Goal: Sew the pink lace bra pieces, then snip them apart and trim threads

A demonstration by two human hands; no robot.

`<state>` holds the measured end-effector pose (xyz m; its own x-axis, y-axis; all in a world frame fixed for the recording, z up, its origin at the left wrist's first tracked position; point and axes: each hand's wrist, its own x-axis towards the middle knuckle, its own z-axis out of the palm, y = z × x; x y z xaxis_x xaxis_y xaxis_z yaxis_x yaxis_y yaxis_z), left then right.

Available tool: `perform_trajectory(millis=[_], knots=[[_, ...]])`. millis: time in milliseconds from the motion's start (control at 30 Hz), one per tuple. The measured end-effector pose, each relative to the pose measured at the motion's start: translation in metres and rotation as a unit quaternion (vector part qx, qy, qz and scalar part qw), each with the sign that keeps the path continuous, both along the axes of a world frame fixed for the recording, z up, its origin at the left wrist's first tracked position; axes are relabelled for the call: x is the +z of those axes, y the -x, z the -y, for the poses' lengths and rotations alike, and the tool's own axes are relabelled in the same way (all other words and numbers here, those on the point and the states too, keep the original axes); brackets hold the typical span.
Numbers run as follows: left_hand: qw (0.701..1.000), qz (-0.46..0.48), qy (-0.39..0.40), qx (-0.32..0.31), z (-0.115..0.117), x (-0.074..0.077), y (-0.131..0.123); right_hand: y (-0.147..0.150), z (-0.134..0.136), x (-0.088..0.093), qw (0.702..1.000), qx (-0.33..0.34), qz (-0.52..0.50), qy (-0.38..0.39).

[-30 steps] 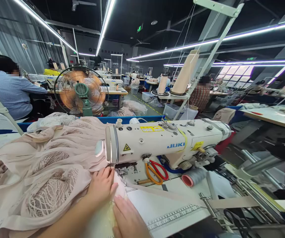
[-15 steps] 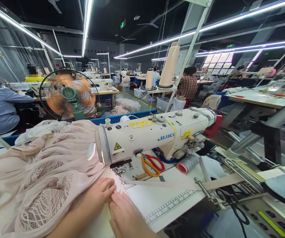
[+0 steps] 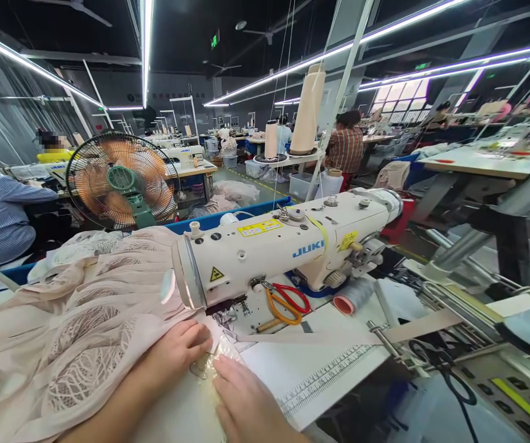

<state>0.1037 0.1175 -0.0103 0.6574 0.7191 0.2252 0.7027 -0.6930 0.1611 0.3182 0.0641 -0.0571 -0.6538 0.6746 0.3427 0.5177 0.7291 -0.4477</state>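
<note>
Left hand [image 3: 179, 352] and right hand [image 3: 246, 397] touch pale fabric [image 3: 221, 349] by sewing machine [image 3: 260, 252], seemingly aligning it; next, feeding needs steadiness; grip unclear.

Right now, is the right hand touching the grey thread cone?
Apart: the head view plainly shows white tabletop between the right hand and the grey thread cone.

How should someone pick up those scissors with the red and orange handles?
Probably by both loops of the scissors, bringing the right hand from the near, right side. The loops lie toward the open white tabletop, while the metal end is tucked close to the sewing machine.
</note>
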Motion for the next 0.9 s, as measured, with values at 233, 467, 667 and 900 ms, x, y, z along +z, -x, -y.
perform_trajectory(millis=[233, 467, 667, 900], knots=[[0.990, -0.104, -0.093, -0.033, -0.013, -0.005, 0.011, 0.003, -0.001, -0.006, 1.000, -0.002, -0.004, 0.029], [0.993, -0.106, -0.046, 0.006, -0.025, -0.006, 0.018, 0.008, -0.002, -0.020, 0.998, -0.019, -0.042, 0.036], [0.988, -0.144, -0.004, 0.061, -0.036, -0.004, 0.026, 0.004, -0.002, -0.015, 0.998, -0.025, -0.051, 0.015], [0.980, -0.168, -0.009, 0.108, -0.035, 0.000, 0.024, 0.039, 0.005, -0.044, 0.995, -0.037, -0.070, -0.062]])
